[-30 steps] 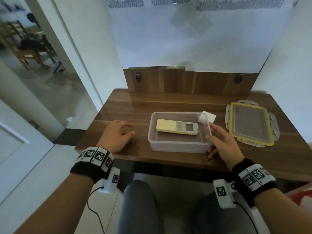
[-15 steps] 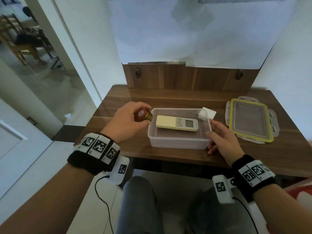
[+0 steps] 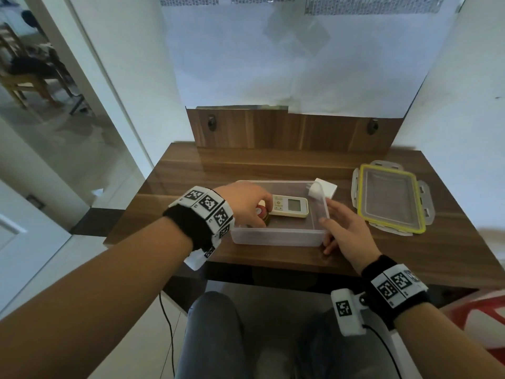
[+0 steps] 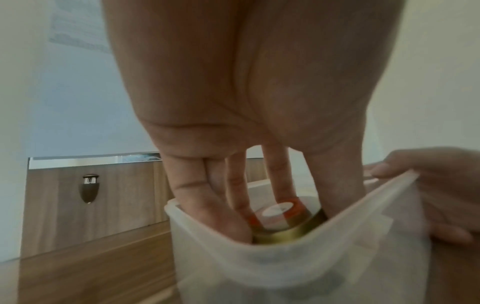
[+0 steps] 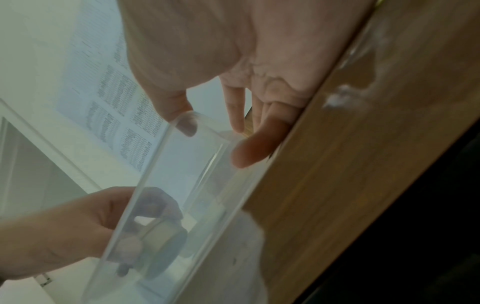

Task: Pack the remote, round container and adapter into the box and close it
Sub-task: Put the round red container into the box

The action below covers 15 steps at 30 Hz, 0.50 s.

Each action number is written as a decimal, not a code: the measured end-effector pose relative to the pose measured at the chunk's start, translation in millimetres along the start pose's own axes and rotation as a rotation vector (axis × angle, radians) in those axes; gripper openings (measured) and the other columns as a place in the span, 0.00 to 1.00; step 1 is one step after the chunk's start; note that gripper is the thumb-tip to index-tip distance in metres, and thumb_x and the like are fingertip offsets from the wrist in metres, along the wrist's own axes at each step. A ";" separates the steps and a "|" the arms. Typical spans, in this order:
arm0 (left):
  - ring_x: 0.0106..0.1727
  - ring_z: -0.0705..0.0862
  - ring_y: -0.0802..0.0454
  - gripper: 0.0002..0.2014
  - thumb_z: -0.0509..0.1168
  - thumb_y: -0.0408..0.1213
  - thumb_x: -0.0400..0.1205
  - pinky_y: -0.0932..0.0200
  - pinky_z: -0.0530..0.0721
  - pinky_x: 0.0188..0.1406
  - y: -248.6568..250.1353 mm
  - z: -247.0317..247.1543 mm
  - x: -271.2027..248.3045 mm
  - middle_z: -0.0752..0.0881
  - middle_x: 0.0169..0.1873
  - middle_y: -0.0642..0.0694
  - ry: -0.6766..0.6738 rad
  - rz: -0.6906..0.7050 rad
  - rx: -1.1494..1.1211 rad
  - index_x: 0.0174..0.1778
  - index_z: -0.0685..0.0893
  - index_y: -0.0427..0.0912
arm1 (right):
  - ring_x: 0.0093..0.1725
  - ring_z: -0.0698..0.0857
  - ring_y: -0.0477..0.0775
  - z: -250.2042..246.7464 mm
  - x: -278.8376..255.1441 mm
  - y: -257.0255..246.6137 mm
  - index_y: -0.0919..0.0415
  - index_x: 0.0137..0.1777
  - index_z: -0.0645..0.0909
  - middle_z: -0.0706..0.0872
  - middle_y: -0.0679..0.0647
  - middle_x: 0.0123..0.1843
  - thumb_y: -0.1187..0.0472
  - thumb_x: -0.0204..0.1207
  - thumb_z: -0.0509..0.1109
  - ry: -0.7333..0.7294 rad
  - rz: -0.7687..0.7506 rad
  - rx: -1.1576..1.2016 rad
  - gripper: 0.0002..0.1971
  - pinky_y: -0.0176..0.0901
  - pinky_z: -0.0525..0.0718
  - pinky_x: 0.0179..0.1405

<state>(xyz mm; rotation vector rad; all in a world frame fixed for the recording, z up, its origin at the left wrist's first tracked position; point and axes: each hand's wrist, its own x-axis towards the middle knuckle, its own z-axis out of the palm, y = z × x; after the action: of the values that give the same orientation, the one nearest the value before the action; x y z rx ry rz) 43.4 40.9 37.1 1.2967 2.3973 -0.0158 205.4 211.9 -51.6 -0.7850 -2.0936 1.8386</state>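
Observation:
A clear plastic box [image 3: 276,237] stands open on the wooden table. The cream remote [image 3: 289,206] lies flat inside it. My left hand [image 3: 252,207] reaches down into the box's left end and grips the round container [image 3: 263,213], which has a red lid and a gold side. In the left wrist view the fingers [image 4: 235,205] stand around the round container [image 4: 283,218], low behind the box wall [image 4: 285,267]. My right hand [image 3: 332,222] holds the box's near right corner, thumb over the rim [image 5: 155,164]. The white adapter [image 3: 322,188] sits on the table just behind the box's far right corner.
The box's lid [image 3: 390,198], clear with a yellow seal and side clips, lies flat on the table to the right of the box. A wooden back panel [image 3: 295,129] and white walls close in the table. The table's front edge runs just below my right hand.
My left hand picked up the round container from the table left of the box, carried it right and lowered it into the box. My right hand stayed on the box's corner.

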 end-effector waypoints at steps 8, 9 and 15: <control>0.56 0.80 0.51 0.23 0.75 0.58 0.73 0.56 0.74 0.45 6.3 2.9 12.9 0.83 0.52 0.54 -0.073 -0.006 0.190 0.62 0.86 0.54 | 0.33 0.83 0.62 -0.1 -0.9 -1.4 0.46 0.76 0.70 0.86 0.49 0.55 0.60 0.79 0.68 -0.013 0.002 -0.004 0.26 0.72 0.85 0.42; 0.55 0.81 0.51 0.22 0.74 0.57 0.74 0.56 0.74 0.44 6.4 3.2 13.7 0.84 0.53 0.54 -0.072 -0.009 0.188 0.61 0.86 0.54 | 0.34 0.83 0.63 -0.4 -0.9 -1.4 0.46 0.76 0.70 0.86 0.49 0.54 0.60 0.79 0.68 -0.017 0.004 -0.006 0.26 0.73 0.85 0.42; 0.57 0.82 0.49 0.25 0.73 0.63 0.72 0.55 0.75 0.44 4.5 6.1 13.8 0.85 0.57 0.51 -0.042 -0.007 0.217 0.63 0.86 0.56 | 0.32 0.83 0.56 -0.9 0.5 -0.5 0.47 0.77 0.69 0.83 0.46 0.61 0.60 0.78 0.68 -0.030 0.002 0.000 0.27 0.63 0.87 0.37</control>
<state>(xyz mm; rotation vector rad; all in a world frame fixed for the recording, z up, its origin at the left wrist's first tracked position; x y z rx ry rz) 42.5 53.3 27.4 1.3675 2.4171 -0.3105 205.3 213.0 -51.0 -0.7648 -2.1117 1.8628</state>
